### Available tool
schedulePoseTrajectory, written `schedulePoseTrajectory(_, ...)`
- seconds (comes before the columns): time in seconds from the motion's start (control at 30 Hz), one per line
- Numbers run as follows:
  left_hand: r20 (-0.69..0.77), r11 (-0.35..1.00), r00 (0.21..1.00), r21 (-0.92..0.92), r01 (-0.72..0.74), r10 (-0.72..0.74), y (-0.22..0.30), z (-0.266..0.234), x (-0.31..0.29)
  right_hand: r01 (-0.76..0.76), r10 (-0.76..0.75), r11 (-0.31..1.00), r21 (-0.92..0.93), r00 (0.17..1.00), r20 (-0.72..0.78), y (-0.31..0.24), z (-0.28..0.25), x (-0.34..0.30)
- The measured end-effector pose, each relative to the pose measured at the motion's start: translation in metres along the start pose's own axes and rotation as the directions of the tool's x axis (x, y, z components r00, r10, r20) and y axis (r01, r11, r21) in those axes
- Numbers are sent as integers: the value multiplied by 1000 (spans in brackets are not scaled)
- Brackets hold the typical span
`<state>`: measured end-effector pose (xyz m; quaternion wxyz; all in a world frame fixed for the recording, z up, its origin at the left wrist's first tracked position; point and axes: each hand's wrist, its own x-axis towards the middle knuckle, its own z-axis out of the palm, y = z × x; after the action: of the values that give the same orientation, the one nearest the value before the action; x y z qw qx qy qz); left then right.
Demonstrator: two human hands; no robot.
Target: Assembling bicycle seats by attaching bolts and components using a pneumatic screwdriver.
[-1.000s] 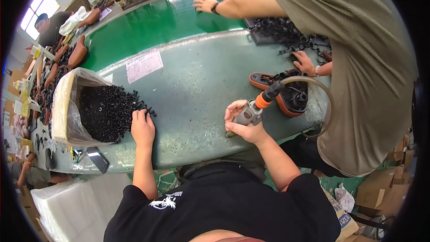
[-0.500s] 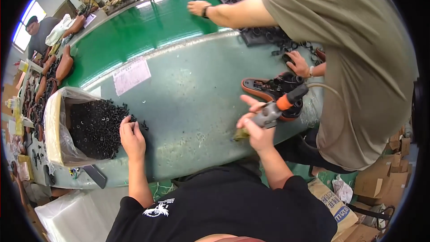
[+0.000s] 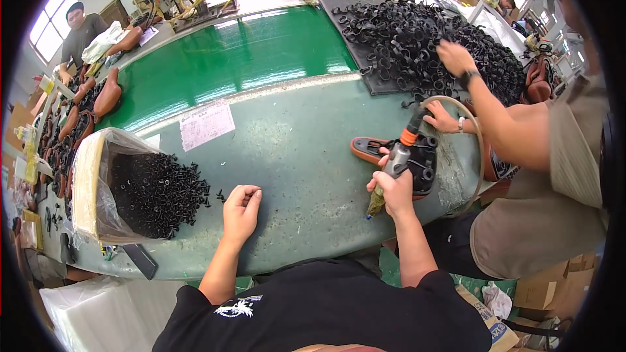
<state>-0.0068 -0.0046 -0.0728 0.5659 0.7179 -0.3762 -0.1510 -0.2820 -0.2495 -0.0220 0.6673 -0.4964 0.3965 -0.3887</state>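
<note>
My right hand (image 3: 396,193) grips a grey and orange air screwdriver (image 3: 399,158), its tip wrapped in yellowish tape and pointing down toward the table's near edge. Just beyond it, an upturned bicycle saddle (image 3: 366,146) with a brown rim and black underside lies on the bench, partly covered by the tool. My left hand (image 3: 241,214) is closed above the bench, thumb and fingers together; whatever they pinch is too small to make out. To its left, black screws (image 3: 156,189) spill from a tipped box (image 3: 86,186) lined with clear plastic. A few loose screws lie between.
At my right a co-worker's hand (image 3: 456,57) reaches into a heap of black rings (image 3: 398,32); the other rests beyond the saddle. The tool's hose (image 3: 481,150) loops close by. A green belt (image 3: 228,52) runs behind a paper sheet (image 3: 207,124). Brown saddles (image 3: 107,94) crowd the left.
My left hand has moved right, away from the screws, with its fingers drawn together. My right hand has turned the screwdriver more upright. The co-worker's arm has swung from the belt to the ring heap.
</note>
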Motion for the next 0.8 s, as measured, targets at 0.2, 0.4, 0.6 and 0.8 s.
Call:
schedulePoseTrajectory(0.2,72,998,997,64,-21,17,13,21,31,-84,195,974,-209,777,598,-12,5,-21)
schedulePoseTrajectory(0.4,149,958,976,-214,189,-159,9,32,32,228,281,889,-397,413,866,-23,-21,-27)
schedulePoseTrajectory(0.6,291,764,921,-522,379,-258,37,25,-11,57,222,922,-384,735,641,-68,-54,-52)
schedulePoseTrajectory(0.8,515,565,857,-707,425,-2,82,45,-41,179,-500,794,581,738,454,-90,27,-87)
